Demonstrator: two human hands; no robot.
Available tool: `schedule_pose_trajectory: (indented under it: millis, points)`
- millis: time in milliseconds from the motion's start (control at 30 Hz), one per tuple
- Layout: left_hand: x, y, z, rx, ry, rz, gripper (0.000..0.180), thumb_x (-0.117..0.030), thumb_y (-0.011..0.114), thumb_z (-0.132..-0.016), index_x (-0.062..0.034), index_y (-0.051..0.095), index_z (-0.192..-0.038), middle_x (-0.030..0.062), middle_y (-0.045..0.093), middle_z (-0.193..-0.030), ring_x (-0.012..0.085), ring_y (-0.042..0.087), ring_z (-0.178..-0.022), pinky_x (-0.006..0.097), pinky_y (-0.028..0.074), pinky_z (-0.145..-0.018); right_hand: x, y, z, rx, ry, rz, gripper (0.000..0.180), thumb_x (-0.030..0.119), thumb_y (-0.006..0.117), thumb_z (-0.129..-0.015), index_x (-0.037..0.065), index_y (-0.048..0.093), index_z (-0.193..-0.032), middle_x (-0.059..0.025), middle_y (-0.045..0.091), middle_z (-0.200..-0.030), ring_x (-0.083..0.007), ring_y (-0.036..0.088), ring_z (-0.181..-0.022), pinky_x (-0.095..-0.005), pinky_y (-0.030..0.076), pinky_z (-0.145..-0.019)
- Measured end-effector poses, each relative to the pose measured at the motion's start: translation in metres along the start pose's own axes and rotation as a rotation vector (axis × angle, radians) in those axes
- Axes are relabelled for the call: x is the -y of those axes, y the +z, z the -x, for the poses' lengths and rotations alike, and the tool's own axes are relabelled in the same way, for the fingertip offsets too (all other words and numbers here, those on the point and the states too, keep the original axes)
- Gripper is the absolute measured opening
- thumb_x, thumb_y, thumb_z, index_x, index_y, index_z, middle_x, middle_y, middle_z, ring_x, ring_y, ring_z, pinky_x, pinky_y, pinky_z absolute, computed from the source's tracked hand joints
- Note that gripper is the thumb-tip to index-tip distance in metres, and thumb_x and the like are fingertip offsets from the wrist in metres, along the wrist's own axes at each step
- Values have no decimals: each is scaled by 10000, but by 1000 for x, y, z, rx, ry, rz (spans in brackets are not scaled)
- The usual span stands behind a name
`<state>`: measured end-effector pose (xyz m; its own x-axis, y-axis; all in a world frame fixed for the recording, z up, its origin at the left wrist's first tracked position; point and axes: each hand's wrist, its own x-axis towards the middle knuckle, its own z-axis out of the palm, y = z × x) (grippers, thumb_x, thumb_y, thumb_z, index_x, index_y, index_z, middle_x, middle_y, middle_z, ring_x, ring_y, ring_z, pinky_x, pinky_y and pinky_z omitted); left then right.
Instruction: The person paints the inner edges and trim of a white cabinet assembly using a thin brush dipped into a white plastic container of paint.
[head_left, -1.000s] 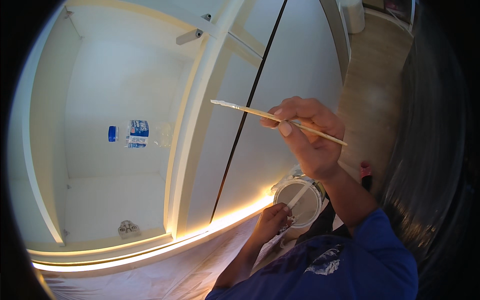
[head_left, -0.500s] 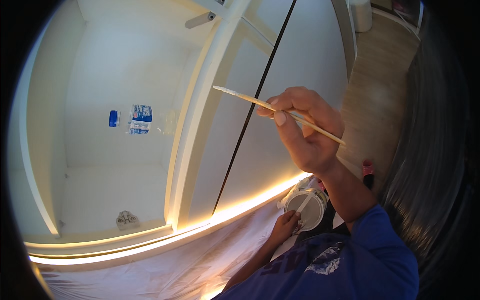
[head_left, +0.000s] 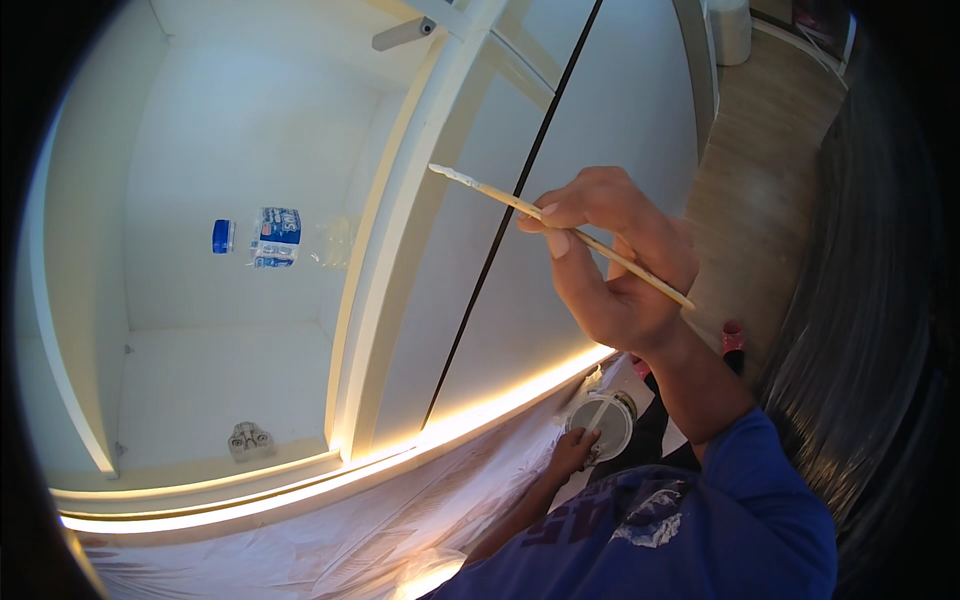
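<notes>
1. Right hand (head_left: 615, 270): raised in front of the white cabinet door (head_left: 590, 130), fingers (head_left: 560, 240) clenched in a pinch on a thin paintbrush (head_left: 560, 228)
2. Paintbrush: slanted, its white-coated tip up and to the left, just beside the dark gap (head_left: 510, 210) between the two door panels; the bare wooden handle end projects past the hand to the lower right
3. Left hand (head_left: 573, 452): low down, fingers resting on the rim of a small white paint pot (head_left: 605, 425); whether they grip it cannot be told
4. Paint pot: on the clear plastic sheet (head_left: 330, 530) covering the floor, near the cabinet's lit base edge
5. Open cabinet compartment (head_left: 220, 360): white inside, holding a metal hinge (head_left: 250, 440) on its floor and a clear bottle with a blue cap (head_left: 275, 238) lying farther back
6. White door frame (head_left: 400, 300): stands between the compartment and the brush
7. Wooden floor (head_left: 760, 180): visible to the right of the doors
</notes>
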<state>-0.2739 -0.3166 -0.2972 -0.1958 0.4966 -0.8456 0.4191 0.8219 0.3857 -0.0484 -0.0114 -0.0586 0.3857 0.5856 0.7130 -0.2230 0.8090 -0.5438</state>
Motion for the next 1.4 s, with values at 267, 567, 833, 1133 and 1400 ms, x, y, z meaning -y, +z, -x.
schedule_pose_trajectory:
  millis: [267, 567, 833, 1133, 1400]
  points:
    - [-1, -1, -1, 0, 3, -16, 504, -531, 633, -971, -30, 675, -1014, 70, 659, -733, 138, 602, -584, 292, 452, -473, 0, -3, -6, 7, -17, 23, 234, -98, 671, -754, 27, 696, -950, -64, 725, -792, -183, 677, -736, -303, 523, -674]
    - [-11, -1, 0, 44, 28, 0, 471, -510, 622, -986, -43, 670, -1015, 53, 673, -779, 127, 604, -623, 279, 473, -505, 12, -1, -4, 87, -38, -6, 202, -98, 660, -724, 28, 681, -880, -61, 698, -791, -205, 654, -654, -322, 513, -678]
    - [-23, 4, 4, 66, 67, 26, 448, -493, 640, -984, -47, 669, -1016, 51, 657, -741, 114, 610, -613, 271, 453, -489, 3, -8, -9, 18, -12, 34, 221, -98, 666, -749, 17, 690, -937, -72, 712, -773, -186, 664, -713, -291, 520, -662]
    - [-28, 5, 9, 79, 69, -21, 485, -521, 602, -1001, -45, 673, -1064, 24, 682, -752, 94, 572, -571, 258, 452, -500, 10, -6, -11, 64, -11, 45, 202, -87, 675, -730, 31, 682, -895, -61, 694, -778, -198, 648, -662, -316, 510, -676]
    - [-26, 7, 13, 18, 62, 23, 447, -487, 634, -991, -43, 678, -1013, 29, 632, -693, 102, 570, -550, 266, 426, -465, 6, -7, -13, 44, -40, 47, 216, -92, 663, -734, 26, 689, -914, -54, 695, -763, -187, 651, -675, -303, 508, -668]
